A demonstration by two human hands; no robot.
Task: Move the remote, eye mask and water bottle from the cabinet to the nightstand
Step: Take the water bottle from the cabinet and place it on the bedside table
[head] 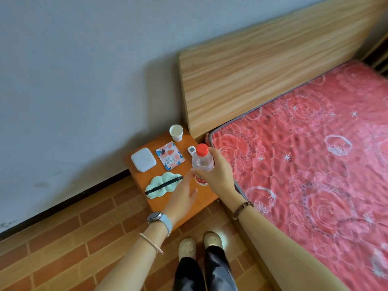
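Right hand point(218, 171) is gripping water bottle point(202, 160) upright at nightstand's point(155, 204) right edge; left hand point(182, 198) is hovering open beside eye mask point(163, 184), which is lying near front edge; remote point(191, 151) is lying behind bottle

Clear bottle point(203, 163) with red cap point(202, 149); mint-green eye mask point(161, 181), black strap point(165, 185); orange nightstand point(204, 198); pink rose-patterned mattress point(304, 154).

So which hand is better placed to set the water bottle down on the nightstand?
Right. The right hand grips the water bottle above the nightstand; the left hand, beside the eye mask, holds nothing.
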